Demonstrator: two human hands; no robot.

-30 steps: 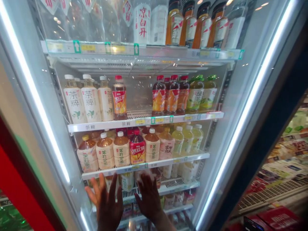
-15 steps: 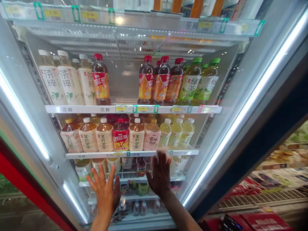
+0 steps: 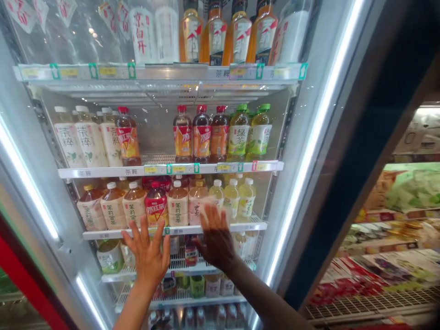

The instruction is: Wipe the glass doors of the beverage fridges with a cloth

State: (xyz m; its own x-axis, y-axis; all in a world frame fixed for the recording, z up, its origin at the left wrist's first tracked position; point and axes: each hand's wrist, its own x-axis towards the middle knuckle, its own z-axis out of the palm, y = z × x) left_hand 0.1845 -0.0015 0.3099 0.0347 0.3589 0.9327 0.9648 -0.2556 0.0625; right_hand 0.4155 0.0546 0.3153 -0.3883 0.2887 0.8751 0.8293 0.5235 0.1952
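Note:
My left hand (image 3: 149,252) is raised with its fingers spread and holds nothing. It overlaps the edge of the shelf (image 3: 103,234) with the tea bottles. To its right, my right hand (image 3: 216,236) is also open and empty, its fingertips slightly blurred, in front of a pink-labelled bottle (image 3: 198,204). Between the hands stand a red-labelled bottle (image 3: 156,204) and a white-capped tea bottle (image 3: 178,205). One shelf up are red-capped bottles (image 3: 201,135), green-capped bottles (image 3: 239,133) and white-labelled bottles (image 3: 85,137). Whether either hand touches the cooler's front is unclear.
Bright light strips (image 3: 309,151) run down both sides of the cooler. Amber bottles (image 3: 216,34) stand on the top shelf. At the right, beyond a dark frame (image 3: 347,169), packaged goods (image 3: 395,270) lie on racks. A red edge (image 3: 27,275) crosses the lower left.
The view has shifted, showing more of the top shelf and the right-hand racks. Both hands appear higher against the shelves, still spread and empty.

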